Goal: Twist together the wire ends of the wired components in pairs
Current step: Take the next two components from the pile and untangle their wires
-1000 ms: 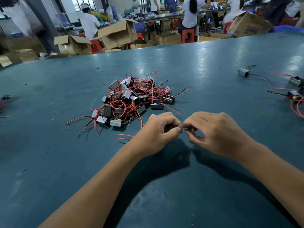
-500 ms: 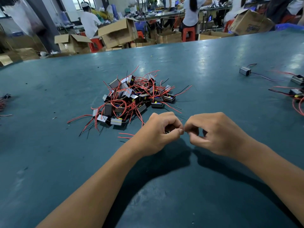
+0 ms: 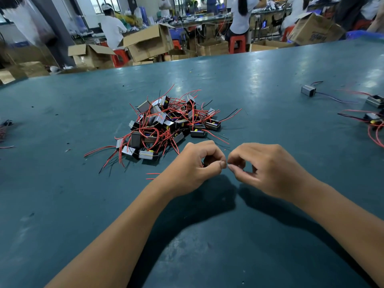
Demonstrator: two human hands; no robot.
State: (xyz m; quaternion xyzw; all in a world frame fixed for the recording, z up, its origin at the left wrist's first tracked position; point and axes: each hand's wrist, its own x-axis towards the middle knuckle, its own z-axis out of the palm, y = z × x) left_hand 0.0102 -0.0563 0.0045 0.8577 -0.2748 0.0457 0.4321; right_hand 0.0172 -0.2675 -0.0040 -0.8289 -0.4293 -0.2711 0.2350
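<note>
A heap of small metal-cased components with red and black wires [image 3: 166, 123] lies on the teal table [image 3: 62, 204], just beyond my hands. My left hand [image 3: 195, 163] is curled, its thumb and forefinger pinching thin wire ends at its tip. My right hand [image 3: 264, 167] meets it fingertip to fingertip and pinches the same wire ends between thumb and forefinger. The wire ends [image 3: 227, 163] are barely visible between the fingertips. The component they belong to is hidden under my left hand; two red wires [image 3: 152, 176] stick out left of that wrist.
A single component with dark wires [image 3: 308, 90] lies at the far right, and more wired components [image 3: 374, 119] sit by the right edge. A small wire bundle [image 3: 6, 129] lies at the left edge. Cardboard boxes [image 3: 147, 41] and working people stand beyond the table.
Both hands stay together at the same spot. The right fingers have shifted slightly on the wire ends; the view has tilted a little.
</note>
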